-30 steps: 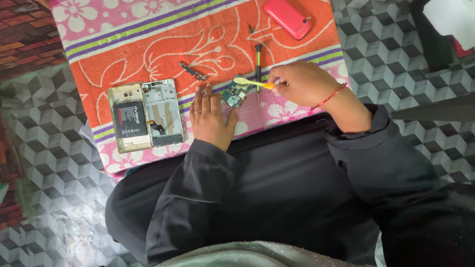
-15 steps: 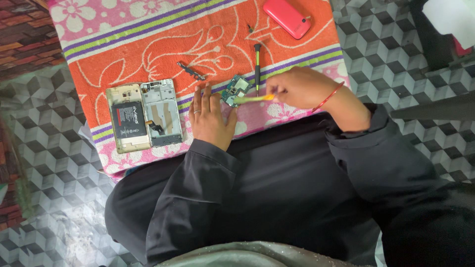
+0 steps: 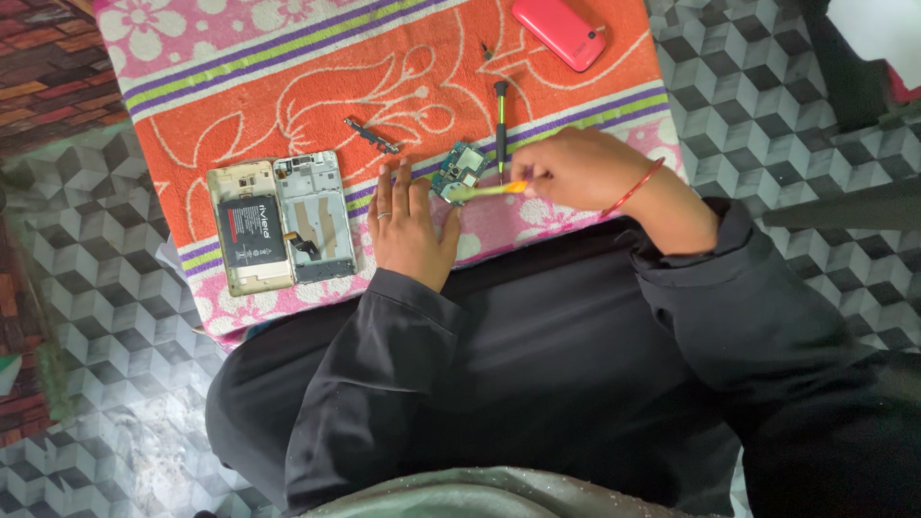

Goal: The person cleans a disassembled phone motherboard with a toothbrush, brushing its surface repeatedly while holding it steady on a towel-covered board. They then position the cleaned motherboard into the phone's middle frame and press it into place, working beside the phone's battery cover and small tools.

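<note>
Brushing the removed circuit board (image 3: 459, 173): right hand (image 3: 576, 168) fingers pinch a yellow brush (image 3: 489, 190); left hand (image 3: 408, 230) lies open beside it. Opened phone (image 3: 278, 223) awaits reassembly.

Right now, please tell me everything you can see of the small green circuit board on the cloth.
The circuit board is small, flat and irregular in outline, green-blue with tiny dark and silvery parts on its upper face. It lies flat on the patterned cloth, near the pink border, just left of the screwdriver. The left hand rests flat beside it, fingertips close to its left edge. The right hand holds a thin yellow tool whose tip lies at the board's lower edge. Finer details are too small to tell.
</note>
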`<move>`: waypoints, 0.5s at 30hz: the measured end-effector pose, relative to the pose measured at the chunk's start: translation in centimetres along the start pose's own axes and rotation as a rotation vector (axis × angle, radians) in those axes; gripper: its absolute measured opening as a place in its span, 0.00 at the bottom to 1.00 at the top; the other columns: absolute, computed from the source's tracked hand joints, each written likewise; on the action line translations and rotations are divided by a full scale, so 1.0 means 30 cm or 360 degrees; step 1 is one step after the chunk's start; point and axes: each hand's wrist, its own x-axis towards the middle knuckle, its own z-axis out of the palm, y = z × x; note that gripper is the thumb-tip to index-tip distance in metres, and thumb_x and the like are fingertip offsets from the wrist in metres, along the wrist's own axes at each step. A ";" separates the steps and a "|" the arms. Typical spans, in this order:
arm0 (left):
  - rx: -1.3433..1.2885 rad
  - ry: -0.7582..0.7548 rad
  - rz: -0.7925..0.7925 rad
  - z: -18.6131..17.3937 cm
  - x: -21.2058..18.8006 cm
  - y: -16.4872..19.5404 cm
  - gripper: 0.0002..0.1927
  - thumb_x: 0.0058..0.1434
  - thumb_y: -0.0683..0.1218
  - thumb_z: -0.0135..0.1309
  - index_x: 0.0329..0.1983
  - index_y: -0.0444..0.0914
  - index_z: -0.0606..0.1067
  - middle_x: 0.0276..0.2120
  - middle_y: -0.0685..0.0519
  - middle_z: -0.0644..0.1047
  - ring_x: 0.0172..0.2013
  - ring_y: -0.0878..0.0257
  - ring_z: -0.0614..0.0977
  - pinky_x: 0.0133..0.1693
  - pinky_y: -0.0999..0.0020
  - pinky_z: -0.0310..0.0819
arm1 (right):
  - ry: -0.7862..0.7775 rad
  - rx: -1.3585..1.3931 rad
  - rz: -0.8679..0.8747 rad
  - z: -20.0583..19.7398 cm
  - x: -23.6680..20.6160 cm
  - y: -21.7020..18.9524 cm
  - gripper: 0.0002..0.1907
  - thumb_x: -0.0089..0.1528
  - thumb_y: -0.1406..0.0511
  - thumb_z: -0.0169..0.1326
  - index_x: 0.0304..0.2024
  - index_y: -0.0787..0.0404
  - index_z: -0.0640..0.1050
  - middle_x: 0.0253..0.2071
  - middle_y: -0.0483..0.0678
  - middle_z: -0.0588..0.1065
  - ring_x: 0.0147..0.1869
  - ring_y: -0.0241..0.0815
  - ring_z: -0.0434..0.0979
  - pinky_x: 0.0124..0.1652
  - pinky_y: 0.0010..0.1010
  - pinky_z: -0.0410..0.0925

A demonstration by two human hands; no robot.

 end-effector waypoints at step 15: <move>0.0054 -0.0011 0.0028 0.001 -0.002 0.003 0.29 0.61 0.54 0.60 0.61 0.34 0.71 0.71 0.40 0.63 0.73 0.41 0.58 0.68 0.43 0.52 | 0.0179 -0.0071 -0.0005 0.000 -0.005 -0.003 0.11 0.61 0.65 0.54 0.46 0.55 0.80 0.33 0.51 0.80 0.38 0.55 0.79 0.36 0.47 0.69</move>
